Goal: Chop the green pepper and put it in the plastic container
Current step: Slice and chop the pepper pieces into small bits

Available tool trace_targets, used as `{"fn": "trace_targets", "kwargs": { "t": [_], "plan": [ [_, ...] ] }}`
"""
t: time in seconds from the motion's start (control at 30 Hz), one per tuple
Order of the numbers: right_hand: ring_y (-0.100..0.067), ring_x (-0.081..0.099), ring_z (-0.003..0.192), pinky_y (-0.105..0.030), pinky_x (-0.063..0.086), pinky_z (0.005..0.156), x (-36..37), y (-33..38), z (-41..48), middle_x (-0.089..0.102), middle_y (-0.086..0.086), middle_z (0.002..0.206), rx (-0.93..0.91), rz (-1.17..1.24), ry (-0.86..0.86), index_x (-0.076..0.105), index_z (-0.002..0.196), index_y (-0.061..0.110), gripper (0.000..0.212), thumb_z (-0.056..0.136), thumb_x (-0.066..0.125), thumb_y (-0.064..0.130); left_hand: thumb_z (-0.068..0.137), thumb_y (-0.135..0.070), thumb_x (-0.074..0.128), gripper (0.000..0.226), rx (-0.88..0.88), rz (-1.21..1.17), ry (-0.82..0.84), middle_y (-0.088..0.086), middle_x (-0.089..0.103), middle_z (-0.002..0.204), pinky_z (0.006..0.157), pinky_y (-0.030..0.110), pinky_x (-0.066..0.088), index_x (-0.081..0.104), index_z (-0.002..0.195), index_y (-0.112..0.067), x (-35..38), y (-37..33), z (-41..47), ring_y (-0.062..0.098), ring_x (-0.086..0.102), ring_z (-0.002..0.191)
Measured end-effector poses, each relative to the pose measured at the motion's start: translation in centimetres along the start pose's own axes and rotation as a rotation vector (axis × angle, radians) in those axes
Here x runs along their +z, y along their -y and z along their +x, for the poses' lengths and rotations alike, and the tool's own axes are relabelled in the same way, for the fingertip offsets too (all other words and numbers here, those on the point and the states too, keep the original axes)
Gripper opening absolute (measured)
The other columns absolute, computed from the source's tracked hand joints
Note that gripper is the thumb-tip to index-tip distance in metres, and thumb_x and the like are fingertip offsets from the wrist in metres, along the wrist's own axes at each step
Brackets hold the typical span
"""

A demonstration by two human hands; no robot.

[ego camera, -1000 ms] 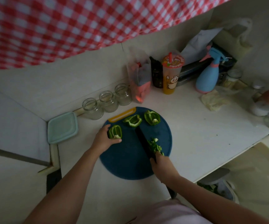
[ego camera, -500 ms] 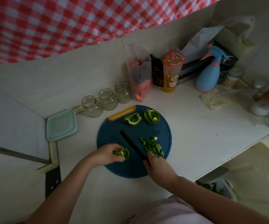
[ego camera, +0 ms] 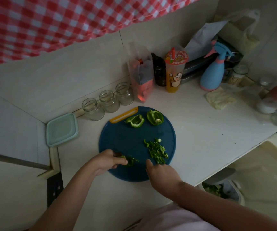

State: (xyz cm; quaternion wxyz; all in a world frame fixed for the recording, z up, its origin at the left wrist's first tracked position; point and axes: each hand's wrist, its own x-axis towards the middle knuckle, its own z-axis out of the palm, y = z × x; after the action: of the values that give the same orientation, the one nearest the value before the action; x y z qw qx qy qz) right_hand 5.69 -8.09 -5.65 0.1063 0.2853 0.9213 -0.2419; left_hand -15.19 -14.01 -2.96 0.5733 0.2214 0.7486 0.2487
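A round blue cutting board (ego camera: 127, 140) lies on the white counter. Two big green pepper pieces (ego camera: 135, 121) (ego camera: 154, 117) sit at its far edge. A pile of chopped pepper (ego camera: 157, 151) lies at the right. My left hand (ego camera: 107, 161) pinches a third pepper piece (ego camera: 129, 161) down on the near left of the board. My right hand (ego camera: 162, 171) is curled at the near edge, just below the pile; the knife it grips shows only as a faint dark line by the held piece. The pale green plastic container (ego camera: 62, 129) sits lidded, left of the board.
Three open glass jars (ego camera: 107, 101) line the wall behind the board. Further right stand a plastic bag (ego camera: 141, 75), a dark bottle, an orange drink cup (ego camera: 175, 70) and a blue spray bottle (ego camera: 213, 72). A bin (ego camera: 224, 189) sits below the counter's right edge.
My left hand carried a pepper piece from the board's far left to its near edge. The knife swung over to that piece, leaving the chopped pile at the right.
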Motion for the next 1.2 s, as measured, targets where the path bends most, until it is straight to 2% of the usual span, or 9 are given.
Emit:
{"fn": "trace_targets", "kwargs": {
  "t": [0.13,0.37,0.53,0.73,0.83,0.9,0.97,1.07,1.2],
  "plan": [
    [-0.020,0.033,0.048,-0.031,0.026,0.042,0.2,-0.2,-0.2,0.036,0.000,0.060,0.015,0.011,0.012,0.036,0.105,0.014,0.009,0.096,0.035,0.013,0.079,-0.002,0.070,0.007,-0.034,0.018,0.012,-0.001,0.062,0.073,0.058,0.017,0.040,0.066,0.083,-0.006,0.0,-0.4,0.1,0.008,0.052,0.068],
    [-0.029,0.044,0.059,-0.036,0.036,0.054,0.7,-0.4,-0.9,0.034,0.000,0.060,0.037,0.000,0.037,0.036,0.113,0.012,0.019,0.094,0.034,0.009,0.074,-0.008,0.076,0.020,-0.032,-0.088,-0.034,0.002,0.071,0.094,0.079,0.023,0.051,0.067,0.092,-0.009,0.6,0.1,0.2,0.013,0.063,0.096],
    [-0.028,0.044,0.063,-0.036,0.036,0.057,0.7,-0.1,-0.9,0.034,-0.001,0.062,0.033,0.002,0.062,0.032,0.129,0.008,0.038,0.091,0.034,0.002,0.075,-0.008,0.075,0.022,0.033,-0.141,-0.044,0.003,0.072,0.095,0.071,0.020,0.055,0.067,0.095,-0.010,0.8,0.4,-0.3,0.014,0.067,0.093],
    [-0.030,0.052,0.068,-0.036,0.039,0.060,0.4,0.3,-0.8,0.058,-0.012,0.081,0.071,0.063,0.075,0.030,0.133,0.008,0.042,0.091,0.034,0.003,0.074,-0.010,0.076,0.020,0.076,-0.118,-0.052,0.005,0.073,0.092,0.070,0.018,0.055,0.069,0.092,-0.010,0.6,0.2,0.0,0.014,0.069,0.090],
    [-0.028,0.050,0.069,-0.035,0.039,0.061,0.0,0.8,-0.3,0.045,-0.004,0.068,0.082,0.090,0.117,0.028,0.136,0.008,0.045,0.091,0.035,0.002,0.074,-0.010,0.076,0.017,0.074,-0.136,-0.066,0.007,0.073,0.090,0.070,0.018,0.055,0.070,0.089,-0.008,0.5,0.3,0.3,0.015,0.069,0.088],
    [-0.033,0.058,0.079,-0.036,0.040,0.063,-0.4,1.1,0.3,0.058,-0.010,0.082,0.104,0.100,0.144,0.028,0.136,0.007,0.046,0.091,0.036,0.001,0.073,-0.012,0.077,0.017,0.069,-0.132,-0.070,0.008,0.073,0.090,0.071,0.018,0.055,0.070,0.088,-0.007,0.4,0.3,0.5,0.015,0.069,0.088],
    [-0.035,0.061,0.090,-0.037,0.042,0.066,-0.7,1.5,1.1,0.063,-0.015,0.100,0.124,0.101,0.162,0.029,0.134,0.007,0.045,0.090,0.037,0.001,0.072,-0.014,0.078,0.017,0.063,-0.116,-0.077,0.007,0.074,0.088,0.070,0.017,0.055,0.071,0.086,-0.007,0.4,0.3,0.5,0.014,0.070,0.086],
    [-0.035,0.062,0.092,-0.039,0.046,0.069,-0.8,1.9,2.3,0.062,-0.017,0.103,0.141,0.150,0.157,0.034,0.126,0.006,0.034,0.092,0.040,0.004,0.072,-0.011,0.078,0.015,0.059,-0.103,-0.068,0.004,0.073,0.087,0.068,0.016,0.054,0.070,0.084,-0.010,0.6,0.1,0.3,0.013,0.069,0.085],
    [-0.028,0.061,0.077,-0.035,0.049,0.065,0.1,1.2,3.2,0.061,-0.014,0.091,0.248,0.484,0.079,0.044,0.103,0.008,0.013,0.099,0.040,0.020,0.072,-0.009,0.078,0.047,0.031,-0.134,-0.048,0.008,0.063,0.108,0.069,0.021,0.057,0.057,0.114,-0.011,0.5,0.3,0.0,0.014,0.067,0.089]
  ]
}}
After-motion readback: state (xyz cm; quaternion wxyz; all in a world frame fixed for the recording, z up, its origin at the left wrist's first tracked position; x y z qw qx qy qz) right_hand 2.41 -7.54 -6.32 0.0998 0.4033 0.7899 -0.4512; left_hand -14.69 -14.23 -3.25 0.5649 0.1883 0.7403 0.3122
